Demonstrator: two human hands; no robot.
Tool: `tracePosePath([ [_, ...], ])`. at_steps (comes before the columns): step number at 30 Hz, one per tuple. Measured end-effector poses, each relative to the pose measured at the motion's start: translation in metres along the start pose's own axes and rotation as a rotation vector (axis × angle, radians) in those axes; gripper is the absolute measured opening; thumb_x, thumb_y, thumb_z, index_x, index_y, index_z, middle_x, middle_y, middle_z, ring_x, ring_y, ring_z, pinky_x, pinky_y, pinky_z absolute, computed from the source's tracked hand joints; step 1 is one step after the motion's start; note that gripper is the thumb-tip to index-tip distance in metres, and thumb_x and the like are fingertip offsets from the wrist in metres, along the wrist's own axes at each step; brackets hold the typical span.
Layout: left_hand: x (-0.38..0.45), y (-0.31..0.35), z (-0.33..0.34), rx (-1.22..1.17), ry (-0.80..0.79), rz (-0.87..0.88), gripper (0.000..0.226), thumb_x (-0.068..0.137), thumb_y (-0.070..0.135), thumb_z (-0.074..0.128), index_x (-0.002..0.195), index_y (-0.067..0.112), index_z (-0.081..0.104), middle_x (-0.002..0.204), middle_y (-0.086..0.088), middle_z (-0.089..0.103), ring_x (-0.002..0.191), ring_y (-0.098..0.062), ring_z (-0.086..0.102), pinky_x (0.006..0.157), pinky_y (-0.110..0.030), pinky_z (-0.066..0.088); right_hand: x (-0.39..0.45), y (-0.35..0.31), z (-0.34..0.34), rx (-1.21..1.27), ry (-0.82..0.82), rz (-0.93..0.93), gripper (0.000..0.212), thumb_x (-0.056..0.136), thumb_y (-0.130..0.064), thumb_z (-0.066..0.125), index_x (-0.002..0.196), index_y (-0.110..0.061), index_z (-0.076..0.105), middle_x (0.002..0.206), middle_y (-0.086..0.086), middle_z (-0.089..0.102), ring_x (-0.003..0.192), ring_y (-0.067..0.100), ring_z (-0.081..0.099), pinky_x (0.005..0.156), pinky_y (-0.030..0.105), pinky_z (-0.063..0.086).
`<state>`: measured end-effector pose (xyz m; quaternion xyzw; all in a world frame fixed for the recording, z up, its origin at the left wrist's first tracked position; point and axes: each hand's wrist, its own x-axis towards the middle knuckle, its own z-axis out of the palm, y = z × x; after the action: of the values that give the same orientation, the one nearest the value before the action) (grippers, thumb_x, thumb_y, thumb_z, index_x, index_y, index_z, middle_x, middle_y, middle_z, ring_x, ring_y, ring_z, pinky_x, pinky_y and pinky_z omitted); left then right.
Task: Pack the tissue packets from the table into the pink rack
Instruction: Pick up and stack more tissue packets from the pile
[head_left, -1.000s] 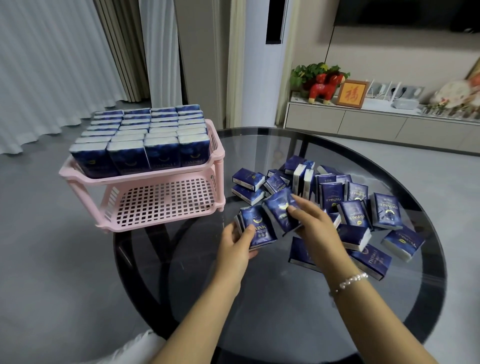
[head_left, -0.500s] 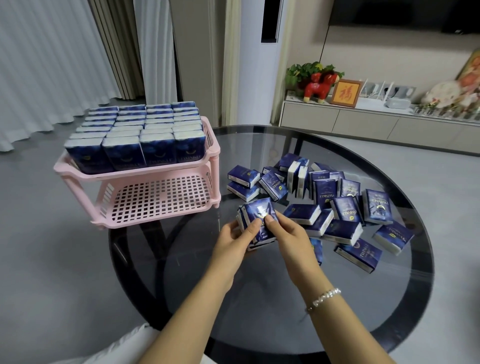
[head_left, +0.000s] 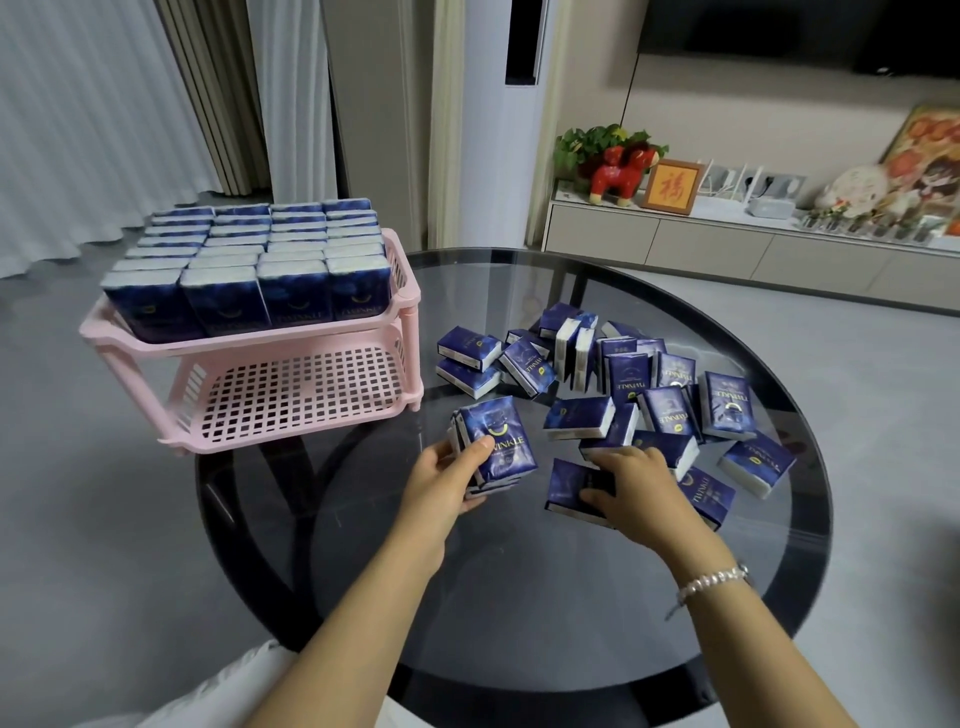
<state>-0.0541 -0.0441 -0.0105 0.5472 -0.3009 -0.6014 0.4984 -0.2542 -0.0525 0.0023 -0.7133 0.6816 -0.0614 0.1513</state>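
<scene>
A pink two-tier rack (head_left: 249, 345) stands on the left edge of the round glass table (head_left: 519, 597). Its top tier is packed with upright blue tissue packets (head_left: 249, 260); its lower tier (head_left: 296, 395) holds nothing. Several loose blue packets (head_left: 623, 379) lie heaped on the table's middle and right. My left hand (head_left: 441, 478) grips a small stack of packets (head_left: 496, 441), thumb on the front one. My right hand (head_left: 631, 486) lies over a flat packet (head_left: 569, 486), fingers curled round its near edge.
The glass tabletop has a dark rim, with grey floor all round it. A low sideboard (head_left: 727, 244) with a red toy horse, a framed picture and ornaments stands at the back right. Curtains hang at the back left.
My right hand has left the stack in my left hand and moved right and down onto a flat packet. My left hand keeps hold of the stack.
</scene>
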Motion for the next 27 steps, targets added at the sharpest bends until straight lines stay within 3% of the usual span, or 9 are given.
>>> tracePosePath([
  [3, -0.001, 0.0, -0.001, 0.005, 0.003, 0.011, 0.041, 0.084, 0.027, 0.068, 0.12, 0.012, 0.055, 0.107, -0.006, 0.068, 0.091, -0.017, 0.067, 0.079, -0.031, 0.055, -0.002, -0.002, -0.001, -0.027, -0.048, 0.009, 0.043, 0.087, -0.037, 0.06, 0.126, -0.019, 0.054, 0.14, 0.002, 0.041, 0.119, 0.029, 0.034, 0.096, 0.033, 0.034],
  [5, -0.001, -0.001, -0.002, 0.012, 0.012, 0.018, 0.041, 0.084, 0.028, 0.068, 0.12, 0.012, 0.055, 0.108, -0.006, 0.068, 0.092, -0.017, 0.067, 0.08, -0.031, 0.055, -0.005, -0.002, 0.001, 0.084, -0.083, 0.05, 0.045, 0.084, -0.04, 0.064, 0.124, -0.023, 0.052, 0.137, 0.004, 0.041, 0.119, 0.026, 0.037, 0.096, 0.033, 0.038],
  [8, 0.0, -0.002, -0.004, 0.023, 0.023, 0.034, 0.04, 0.084, 0.029, 0.068, 0.118, 0.014, 0.056, 0.108, -0.005, 0.068, 0.095, -0.018, 0.067, 0.08, -0.031, 0.054, -0.014, -0.006, 0.004, 0.286, -0.077, 0.05, 0.036, 0.083, -0.035, 0.067, 0.115, -0.029, 0.052, 0.116, 0.003, 0.054, 0.098, 0.02, 0.055, 0.072, 0.028, 0.048],
  [9, -0.001, -0.001, -0.004, 0.027, 0.025, 0.041, 0.038, 0.084, 0.029, 0.068, 0.117, 0.015, 0.056, 0.107, -0.004, 0.069, 0.094, -0.017, 0.067, 0.079, -0.031, 0.054, -0.016, -0.006, 0.006, 0.345, -0.061, 0.036, 0.032, 0.084, -0.032, 0.067, 0.113, -0.03, 0.053, 0.111, 0.001, 0.058, 0.092, 0.018, 0.057, 0.07, 0.028, 0.049],
  [13, -0.003, 0.0, -0.008, 0.087, 0.032, 0.088, 0.033, 0.084, 0.03, 0.067, 0.114, 0.02, 0.058, 0.103, 0.002, 0.069, 0.089, -0.011, 0.066, 0.074, -0.026, 0.051, -0.019, -0.009, 0.007, 0.594, -0.008, 0.005, 0.04, 0.084, -0.024, 0.067, 0.12, -0.034, 0.054, 0.11, -0.002, 0.061, 0.094, 0.012, 0.059, 0.084, 0.03, 0.051],
  [17, -0.001, 0.003, -0.016, 0.164, 0.054, 0.129, 0.035, 0.083, 0.034, 0.067, 0.116, 0.027, 0.059, 0.108, 0.007, 0.069, 0.098, -0.01, 0.065, 0.085, -0.031, 0.049, -0.016, -0.011, -0.007, 0.874, 0.07, 0.052, 0.039, 0.075, -0.019, 0.076, 0.105, -0.016, 0.052, 0.096, 0.0, 0.07, 0.09, 0.016, 0.066, 0.082, 0.033, 0.052],
  [21, -0.001, 0.006, -0.022, 0.218, -0.002, 0.144, 0.04, 0.08, 0.037, 0.07, 0.118, 0.029, 0.061, 0.109, 0.012, 0.069, 0.103, -0.009, 0.064, 0.09, -0.031, 0.048, -0.014, -0.023, -0.024, 1.057, 0.053, -0.148, 0.016, 0.082, -0.012, 0.068, 0.097, -0.015, 0.066, 0.092, 0.001, 0.074, 0.087, 0.011, 0.069, 0.077, 0.023, 0.052],
  [24, -0.003, 0.007, -0.024, 0.254, -0.095, 0.119, 0.052, 0.071, 0.046, 0.075, 0.119, 0.029, 0.062, 0.11, 0.01, 0.071, 0.106, -0.011, 0.065, 0.101, -0.038, 0.046, -0.01, -0.035, -0.026, 1.104, 0.025, -0.247, 0.02, 0.085, -0.011, 0.063, 0.097, -0.025, 0.07, 0.1, -0.005, 0.072, 0.093, 0.005, 0.067, 0.076, 0.019, 0.053],
  [27, -0.005, 0.008, -0.023, 0.24, -0.182, 0.086, 0.047, 0.078, 0.041, 0.073, 0.121, 0.027, 0.06, 0.111, 0.006, 0.071, 0.105, -0.013, 0.065, 0.1, -0.038, 0.046, -0.004, -0.047, -0.024, 1.09, 0.058, -0.294, 0.021, 0.086, -0.014, 0.062, 0.1, -0.028, 0.069, 0.106, -0.009, 0.068, 0.098, 0.003, 0.064, 0.079, 0.019, 0.053],
])
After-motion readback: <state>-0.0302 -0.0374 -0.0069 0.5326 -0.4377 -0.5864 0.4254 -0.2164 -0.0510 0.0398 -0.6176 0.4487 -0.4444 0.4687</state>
